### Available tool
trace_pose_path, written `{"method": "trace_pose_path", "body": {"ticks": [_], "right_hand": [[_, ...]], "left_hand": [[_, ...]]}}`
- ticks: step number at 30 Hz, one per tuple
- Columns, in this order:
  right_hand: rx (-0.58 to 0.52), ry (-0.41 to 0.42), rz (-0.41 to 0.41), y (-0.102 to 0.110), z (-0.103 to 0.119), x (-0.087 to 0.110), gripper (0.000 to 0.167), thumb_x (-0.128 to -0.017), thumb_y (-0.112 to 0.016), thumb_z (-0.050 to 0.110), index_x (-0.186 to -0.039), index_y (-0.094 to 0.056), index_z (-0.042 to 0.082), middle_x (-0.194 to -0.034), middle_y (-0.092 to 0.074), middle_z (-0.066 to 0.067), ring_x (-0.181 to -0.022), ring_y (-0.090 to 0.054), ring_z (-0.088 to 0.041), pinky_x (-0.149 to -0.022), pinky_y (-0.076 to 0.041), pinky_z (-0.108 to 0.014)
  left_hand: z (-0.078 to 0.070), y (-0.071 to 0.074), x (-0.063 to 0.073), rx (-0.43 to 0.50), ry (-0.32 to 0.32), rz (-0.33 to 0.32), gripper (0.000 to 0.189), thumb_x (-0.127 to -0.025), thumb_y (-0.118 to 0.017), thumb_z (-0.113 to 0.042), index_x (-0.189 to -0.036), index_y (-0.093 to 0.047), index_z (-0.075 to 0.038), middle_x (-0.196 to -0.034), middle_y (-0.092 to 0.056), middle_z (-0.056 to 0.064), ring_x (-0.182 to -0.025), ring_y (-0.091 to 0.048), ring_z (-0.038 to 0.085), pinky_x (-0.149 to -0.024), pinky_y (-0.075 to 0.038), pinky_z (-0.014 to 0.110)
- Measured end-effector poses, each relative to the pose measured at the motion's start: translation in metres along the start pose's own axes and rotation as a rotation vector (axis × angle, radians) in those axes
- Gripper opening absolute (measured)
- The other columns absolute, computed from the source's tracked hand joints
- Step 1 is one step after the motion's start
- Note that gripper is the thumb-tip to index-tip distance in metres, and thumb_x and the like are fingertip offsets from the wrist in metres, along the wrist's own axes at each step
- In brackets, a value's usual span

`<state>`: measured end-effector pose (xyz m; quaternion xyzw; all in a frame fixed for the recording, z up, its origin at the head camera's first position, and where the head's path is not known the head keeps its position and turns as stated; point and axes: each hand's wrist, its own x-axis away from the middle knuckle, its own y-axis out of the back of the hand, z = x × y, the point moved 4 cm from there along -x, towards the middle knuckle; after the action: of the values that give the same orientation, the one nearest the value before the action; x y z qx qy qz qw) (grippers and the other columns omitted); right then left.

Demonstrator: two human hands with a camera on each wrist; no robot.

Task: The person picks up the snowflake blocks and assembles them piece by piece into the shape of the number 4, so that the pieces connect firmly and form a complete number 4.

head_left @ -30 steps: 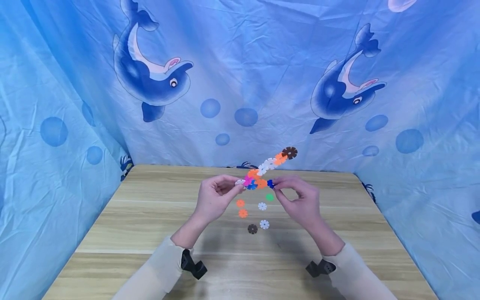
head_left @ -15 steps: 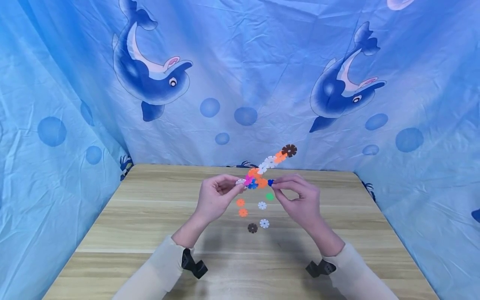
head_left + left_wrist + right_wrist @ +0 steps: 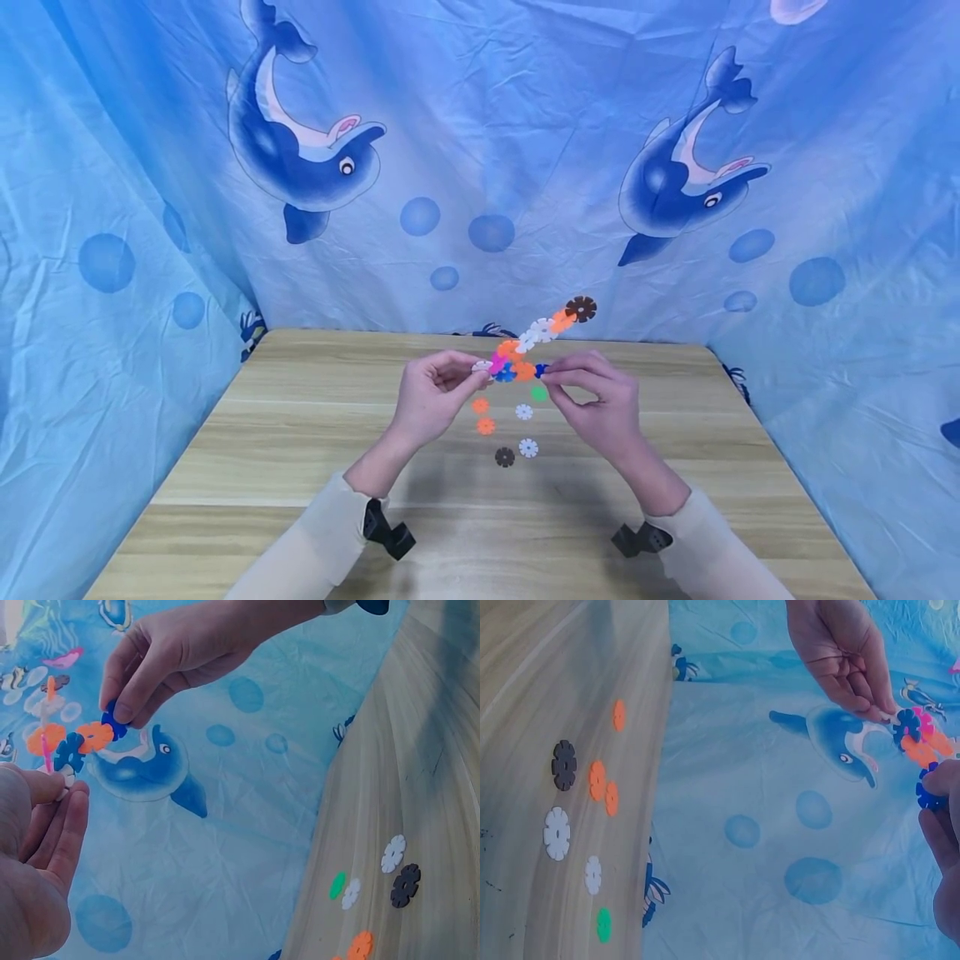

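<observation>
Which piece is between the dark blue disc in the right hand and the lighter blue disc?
One orange disc lies between the dark blue disc and the lighter blue disc, as the left wrist view shows.

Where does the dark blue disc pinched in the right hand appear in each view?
Head: dark blue disc below and right of centre, in the right hand.
Left wrist: dark blue disc, upper left.
Right wrist: dark blue disc near the right edge, about mid-height.
Shared landmark: the green disc on the table.
</observation>
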<state>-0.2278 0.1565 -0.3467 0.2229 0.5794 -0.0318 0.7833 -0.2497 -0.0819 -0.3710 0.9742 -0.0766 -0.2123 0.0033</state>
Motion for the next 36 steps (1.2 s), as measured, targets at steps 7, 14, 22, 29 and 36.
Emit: {"method": "trace_pose_path", "body": {"ticks": [7,14,22,29,36], "right_hand": [[0.031,0.049,0.006,0.000,0.003,0.001,0.033,-0.066,-0.088,-0.017,-0.090,-0.085,0.006,-0.087,-0.081,-0.011,-0.080,-0.074,-0.028,-0.082,-0.060,-0.016],[0.014,0.055,0.038,0.001,0.005,0.000,0.033,-0.066,-0.088,-0.018,-0.089,-0.085,0.004,-0.086,-0.082,-0.011,-0.078,-0.075,-0.027,-0.067,-0.058,-0.018],[-0.002,0.090,0.029,0.001,0.005,-0.001,0.028,-0.071,-0.087,-0.015,-0.091,-0.085,0.004,-0.087,-0.082,-0.013,-0.081,-0.077,-0.031,-0.079,-0.062,-0.018],[0.058,0.081,0.023,0.001,0.001,-0.006,0.022,-0.078,-0.085,-0.008,-0.096,-0.084,0.004,-0.097,-0.082,-0.014,-0.088,-0.078,-0.031,-0.095,-0.061,-0.018],[0.177,-0.120,0.083,0.001,-0.014,0.001,0.027,-0.079,-0.086,-0.002,-0.104,-0.082,0.005,-0.100,-0.083,-0.011,-0.089,-0.080,-0.028,-0.092,-0.059,-0.012]], "left_hand": [[0.001,-0.003,0.003,-0.015,0.002,0.024,0.013,-0.094,-0.079,-0.004,-0.107,-0.078,0.001,-0.101,-0.081,0.022,-0.089,-0.082,0.029,-0.080,-0.068,0.032],[0.001,-0.002,0.003,-0.020,0.018,0.038,0.013,-0.095,-0.078,-0.004,-0.107,-0.079,0.000,-0.101,-0.081,0.021,-0.090,-0.082,0.031,-0.082,-0.068,0.039],[0.001,-0.003,0.003,-0.006,-0.011,0.040,0.012,-0.094,-0.079,-0.003,-0.105,-0.079,0.001,-0.101,-0.081,0.022,-0.085,-0.082,0.015,-0.080,-0.068,0.030],[0.000,-0.002,0.000,0.006,-0.021,0.015,0.013,-0.095,-0.079,-0.004,-0.107,-0.078,0.001,-0.101,-0.081,0.022,-0.088,-0.082,0.021,-0.080,-0.068,0.031],[-0.001,0.006,0.000,0.004,-0.025,-0.016,0.013,-0.095,-0.079,-0.004,-0.107,-0.078,0.001,-0.102,-0.080,0.023,-0.092,-0.081,0.037,-0.080,-0.068,0.033]]}}
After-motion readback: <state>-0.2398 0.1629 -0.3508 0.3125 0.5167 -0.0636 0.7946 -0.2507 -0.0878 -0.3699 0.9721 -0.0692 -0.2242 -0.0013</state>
